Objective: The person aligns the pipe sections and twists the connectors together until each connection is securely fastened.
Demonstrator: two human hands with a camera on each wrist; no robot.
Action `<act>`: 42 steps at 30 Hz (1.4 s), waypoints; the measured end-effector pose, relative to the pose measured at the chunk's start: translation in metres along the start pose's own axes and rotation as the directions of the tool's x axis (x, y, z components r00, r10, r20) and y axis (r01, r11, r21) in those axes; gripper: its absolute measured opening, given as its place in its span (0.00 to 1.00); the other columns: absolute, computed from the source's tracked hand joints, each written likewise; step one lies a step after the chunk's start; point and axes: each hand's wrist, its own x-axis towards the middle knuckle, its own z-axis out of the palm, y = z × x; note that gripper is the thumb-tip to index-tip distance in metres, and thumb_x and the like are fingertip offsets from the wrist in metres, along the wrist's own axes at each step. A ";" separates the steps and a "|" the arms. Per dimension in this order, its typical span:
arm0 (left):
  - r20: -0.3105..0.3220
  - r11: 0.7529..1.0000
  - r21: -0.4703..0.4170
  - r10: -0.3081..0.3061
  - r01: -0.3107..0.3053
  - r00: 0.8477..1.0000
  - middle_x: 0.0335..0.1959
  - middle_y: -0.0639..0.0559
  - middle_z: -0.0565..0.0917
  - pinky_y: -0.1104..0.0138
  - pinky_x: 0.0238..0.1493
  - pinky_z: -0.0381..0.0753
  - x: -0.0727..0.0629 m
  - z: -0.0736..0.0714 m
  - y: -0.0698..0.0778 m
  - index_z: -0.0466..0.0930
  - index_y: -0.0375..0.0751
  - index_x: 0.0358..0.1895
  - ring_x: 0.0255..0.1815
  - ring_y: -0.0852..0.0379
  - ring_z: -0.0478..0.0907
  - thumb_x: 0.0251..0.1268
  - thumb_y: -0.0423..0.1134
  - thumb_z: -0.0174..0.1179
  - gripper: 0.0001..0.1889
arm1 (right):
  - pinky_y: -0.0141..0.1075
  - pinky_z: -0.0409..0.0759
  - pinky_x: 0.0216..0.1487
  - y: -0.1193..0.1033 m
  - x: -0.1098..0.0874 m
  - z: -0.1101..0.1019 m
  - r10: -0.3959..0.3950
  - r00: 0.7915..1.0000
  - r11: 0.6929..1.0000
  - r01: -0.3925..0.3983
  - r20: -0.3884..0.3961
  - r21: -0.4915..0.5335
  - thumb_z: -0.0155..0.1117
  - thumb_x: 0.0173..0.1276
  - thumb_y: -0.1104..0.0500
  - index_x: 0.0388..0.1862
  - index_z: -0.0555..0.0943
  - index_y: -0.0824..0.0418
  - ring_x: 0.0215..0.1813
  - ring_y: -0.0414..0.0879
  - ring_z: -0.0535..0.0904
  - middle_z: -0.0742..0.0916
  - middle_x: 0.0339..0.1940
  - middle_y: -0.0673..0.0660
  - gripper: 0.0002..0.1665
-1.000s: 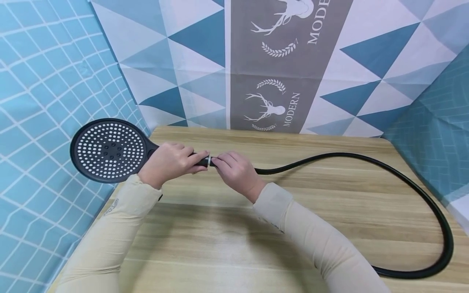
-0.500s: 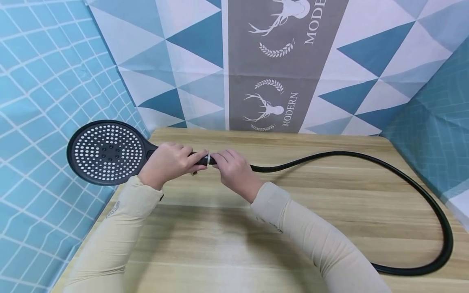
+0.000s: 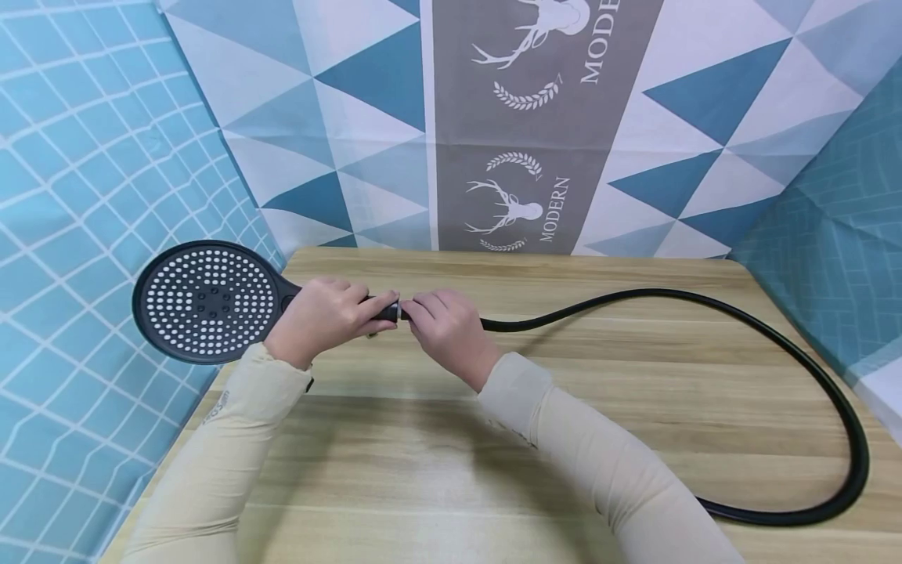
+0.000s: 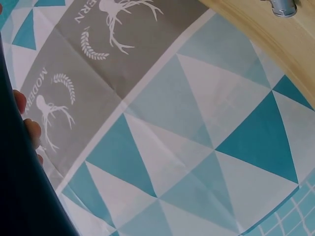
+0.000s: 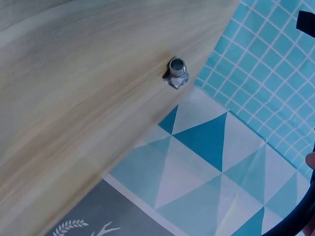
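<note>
A round black shower head (image 3: 207, 301) with a pale-dotted spray face is at the left in the head view. My left hand (image 3: 327, 317) grips its handle (image 3: 384, 312), thumb and index finger lying along it. Right up against the handle's end, my right hand (image 3: 451, 333) pinches the end of a black shower hose (image 3: 669, 294). A narrow pale ring (image 3: 399, 310) shows between the hands; the joint itself is mostly hidden by fingers. In the left wrist view, fingertips (image 4: 33, 129) show at a dark edge. The right wrist view catches the hose (image 5: 295, 216) and a fingertip (image 5: 310, 160).
From my right hand the hose loops across the wooden table (image 3: 423, 470) and passes behind the right sleeve (image 3: 599, 462). A small metal fitting (image 5: 177, 73) stands near the table edge, largely hidden in the head view. Patterned cloth (image 3: 380, 188) and blue tiled sheeting (image 3: 77, 235) surround the table.
Both hands stay at the joint. The right-hand fingers have shifted slightly on the hose end, and the shower head has dipped a little. The whole head view has drifted slightly.
</note>
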 end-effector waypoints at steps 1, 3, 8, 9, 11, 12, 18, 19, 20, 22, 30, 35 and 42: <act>-0.001 1.000 0.001 0.000 0.000 1.000 0.15 0.48 0.72 0.64 0.13 0.70 0.000 0.000 0.000 0.83 0.37 0.40 0.10 0.55 0.68 0.78 0.53 0.38 0.27 | 0.33 0.80 0.38 0.000 0.000 0.001 -0.002 1.000 1.000 0.002 -0.011 0.005 0.71 0.55 0.65 0.33 0.85 0.64 0.32 0.44 0.83 0.87 0.29 0.54 0.06; -0.004 1.000 0.000 -0.003 0.003 1.000 0.15 0.47 0.73 0.63 0.13 0.71 0.000 0.000 0.000 0.83 0.37 0.40 0.10 0.55 0.68 0.78 0.53 0.39 0.27 | 0.33 0.80 0.38 0.000 0.000 0.002 -0.004 1.000 1.000 0.004 -0.025 0.015 0.71 0.56 0.66 0.33 0.84 0.65 0.31 0.44 0.82 0.86 0.29 0.55 0.06; -0.009 1.000 -0.006 -0.012 0.012 1.000 0.14 0.47 0.73 0.64 0.12 0.70 0.000 0.001 0.000 0.83 0.36 0.39 0.10 0.55 0.68 0.78 0.54 0.38 0.27 | 0.33 0.80 0.38 -0.001 0.002 0.004 -0.017 0.999 1.000 0.017 -0.039 0.003 0.70 0.58 0.66 0.33 0.83 0.66 0.32 0.45 0.82 0.86 0.29 0.56 0.05; -0.008 1.000 -0.006 -0.012 0.012 1.000 0.14 0.48 0.73 0.64 0.12 0.70 0.000 0.001 0.000 0.83 0.36 0.39 0.10 0.55 0.68 0.78 0.54 0.38 0.28 | 0.33 0.80 0.39 -0.002 0.002 0.004 -0.020 0.999 1.000 0.019 -0.040 -0.003 0.70 0.58 0.66 0.33 0.83 0.66 0.32 0.45 0.83 0.86 0.29 0.56 0.05; -0.003 1.000 -0.007 -0.011 0.011 1.000 0.14 0.48 0.73 0.64 0.12 0.70 -0.001 0.001 0.000 0.83 0.36 0.39 0.10 0.55 0.68 0.78 0.54 0.38 0.28 | 0.33 0.81 0.38 -0.002 0.001 0.004 -0.020 0.999 1.000 0.019 -0.042 -0.008 0.70 0.58 0.66 0.32 0.83 0.66 0.31 0.45 0.83 0.86 0.28 0.56 0.05; -0.001 1.000 -0.005 -0.009 0.009 1.000 0.14 0.47 0.73 0.64 0.12 0.70 -0.001 0.001 0.001 0.83 0.36 0.39 0.10 0.55 0.68 0.78 0.54 0.37 0.28 | 0.33 0.81 0.38 -0.003 0.001 0.004 -0.018 0.999 1.000 0.017 -0.039 -0.008 0.71 0.58 0.66 0.32 0.83 0.66 0.31 0.46 0.83 0.86 0.28 0.56 0.05; 0.011 1.000 0.009 -0.003 0.003 1.000 0.14 0.47 0.73 0.63 0.12 0.70 0.000 0.001 0.001 0.83 0.37 0.40 0.10 0.54 0.68 0.78 0.54 0.36 0.29 | 0.33 0.81 0.38 -0.002 0.001 0.002 0.014 1.000 1.000 -0.015 0.014 0.025 0.72 0.56 0.65 0.34 0.84 0.67 0.32 0.46 0.83 0.87 0.29 0.57 0.08; 0.011 1.000 0.010 -0.002 0.002 1.000 0.14 0.47 0.73 0.63 0.12 0.70 0.000 0.001 0.001 0.83 0.37 0.40 0.10 0.54 0.68 0.78 0.54 0.36 0.28 | 0.33 0.81 0.38 -0.002 0.002 0.001 0.020 0.999 0.999 -0.021 0.027 0.032 0.72 0.56 0.65 0.34 0.84 0.67 0.33 0.46 0.84 0.87 0.29 0.57 0.08; 0.011 1.000 0.010 -0.002 0.002 1.000 0.14 0.47 0.73 0.63 0.13 0.70 0.000 0.001 0.001 0.83 0.37 0.40 0.10 0.54 0.68 0.78 0.54 0.36 0.28 | 0.33 0.81 0.38 -0.002 0.002 0.001 0.024 0.999 0.999 -0.025 0.040 0.039 0.73 0.56 0.64 0.35 0.84 0.67 0.33 0.46 0.84 0.87 0.30 0.57 0.09; 0.012 1.000 0.012 0.000 0.000 1.000 0.14 0.47 0.72 0.63 0.13 0.70 0.000 0.001 0.001 0.82 0.37 0.40 0.10 0.54 0.68 0.78 0.54 0.36 0.28 | 0.33 0.81 0.39 -0.001 0.002 0.000 0.030 0.998 0.998 -0.033 0.064 0.052 0.72 0.57 0.64 0.36 0.84 0.67 0.34 0.46 0.84 0.87 0.31 0.57 0.09; 0.029 1.000 0.010 -0.016 0.016 0.999 0.15 0.47 0.73 0.63 0.13 0.71 0.001 -0.001 0.003 0.82 0.38 0.41 0.11 0.54 0.70 0.77 0.55 0.37 0.27 | 0.32 0.81 0.41 0.006 -0.005 -0.003 0.058 0.992 0.991 -0.071 0.115 0.117 0.77 0.53 0.58 0.42 0.85 0.65 0.37 0.45 0.83 0.87 0.34 0.55 0.19; 0.026 1.000 0.008 -0.026 0.026 0.999 0.15 0.48 0.74 0.63 0.13 0.71 0.004 -0.003 0.004 0.82 0.39 0.40 0.11 0.55 0.70 0.77 0.55 0.38 0.26 | 0.33 0.81 0.41 0.009 -0.012 -0.001 0.082 0.997 0.979 -0.082 0.009 0.187 0.77 0.52 0.61 0.41 0.85 0.64 0.37 0.46 0.84 0.87 0.35 0.56 0.17; 0.013 1.000 -0.009 -0.016 0.016 1.000 0.15 0.47 0.73 0.63 0.12 0.70 0.004 -0.003 0.003 0.82 0.38 0.40 0.11 0.54 0.70 0.77 0.55 0.39 0.27 | 0.34 0.82 0.40 0.009 -0.012 0.004 0.050 0.992 0.983 -0.028 -0.119 0.180 0.77 0.51 0.64 0.35 0.87 0.64 0.34 0.45 0.86 0.88 0.32 0.56 0.11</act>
